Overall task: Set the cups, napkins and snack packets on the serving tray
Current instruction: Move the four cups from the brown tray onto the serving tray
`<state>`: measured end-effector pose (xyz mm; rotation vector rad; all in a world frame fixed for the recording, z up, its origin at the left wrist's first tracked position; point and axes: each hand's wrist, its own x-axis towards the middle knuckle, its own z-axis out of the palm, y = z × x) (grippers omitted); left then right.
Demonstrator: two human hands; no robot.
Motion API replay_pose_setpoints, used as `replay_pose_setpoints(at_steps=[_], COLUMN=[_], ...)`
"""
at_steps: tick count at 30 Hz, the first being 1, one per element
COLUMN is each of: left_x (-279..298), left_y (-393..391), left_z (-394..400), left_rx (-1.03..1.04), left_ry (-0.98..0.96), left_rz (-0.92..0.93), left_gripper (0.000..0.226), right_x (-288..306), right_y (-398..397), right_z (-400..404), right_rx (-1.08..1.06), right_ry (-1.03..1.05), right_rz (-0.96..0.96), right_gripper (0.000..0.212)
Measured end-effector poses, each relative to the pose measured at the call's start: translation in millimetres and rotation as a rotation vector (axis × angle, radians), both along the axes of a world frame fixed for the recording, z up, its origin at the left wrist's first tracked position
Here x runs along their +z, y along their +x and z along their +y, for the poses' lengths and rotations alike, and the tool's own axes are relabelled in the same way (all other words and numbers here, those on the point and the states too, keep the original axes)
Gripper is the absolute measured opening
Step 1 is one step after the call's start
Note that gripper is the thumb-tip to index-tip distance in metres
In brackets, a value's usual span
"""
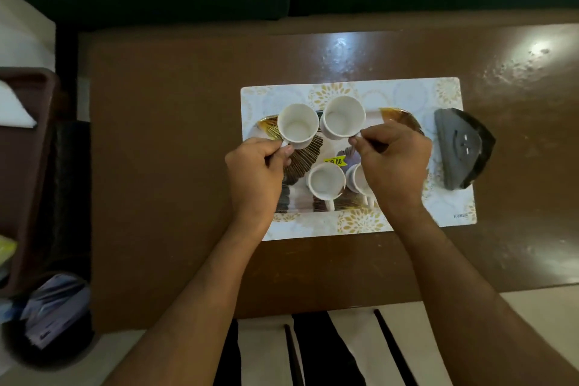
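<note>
From where the head camera looked down, four white cups could be counted, all over the patterned serving tray [297,163]. The left hand [255,171] pinched the handle of the far-left cup [297,126], and the right hand [396,160] pinched the handle of the far-right cup [343,116]; whether those two cups were resting on the tray or held just above it could not be told. Two more cups stood on the near part of the tray: the near-left cup [326,180] in plain sight, the near-right cup [357,178] half hidden behind the right hand. A yellow price sticker [335,161] lay on the tray between the four.

The tray sat on one white-and-gold placemat [407,94], and one grey napkin holder [460,147] stood on the mat's right end, just beside the tray's right rim. The brown table [163,141] lay bare and wide to the left of the mat, with a narrower strip free along the near edge.
</note>
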<state>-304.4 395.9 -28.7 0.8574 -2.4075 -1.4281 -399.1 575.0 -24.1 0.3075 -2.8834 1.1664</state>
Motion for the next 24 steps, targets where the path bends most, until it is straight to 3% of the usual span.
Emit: replay_pose_setpoints(at_steps=[9,14,18,19,22,24], left_x=[-27,-37,-30,-26,-10,3], left_y=[-25,-34,-43,-45,-47,-49], left_z=[9,-3,-8,-7,4,17], left_rx=[-0.131,-0.197,-0.287,-0.29,-0.226,-0.162], left_ry=[-0.066,-0.17,-0.245,-0.266,-0.34,-0.375], left_rz=[-0.134,-0.225,-0.254,-0.263,-0.311,-0.369], left_gripper=[0.022,0.021,0.008,0.006,0.031,0.035], right_x=[-22,-36,-33,-31,-23,-14], right_y=[-40,-55,-60,-61,-63,-61], right_z=[38,44,44,43,41,38], right_rx=[0.136,0.222,0.239,0.224,0.155,0.116], right_ry=[0.127,0.23,0.196,0.181,0.17,0.206], right_rz=[-0.122,-0.139,-0.195,-0.225,-0.32,-0.279], right_gripper=[0.014,0.018,0.005,0.008,0.03,0.043])
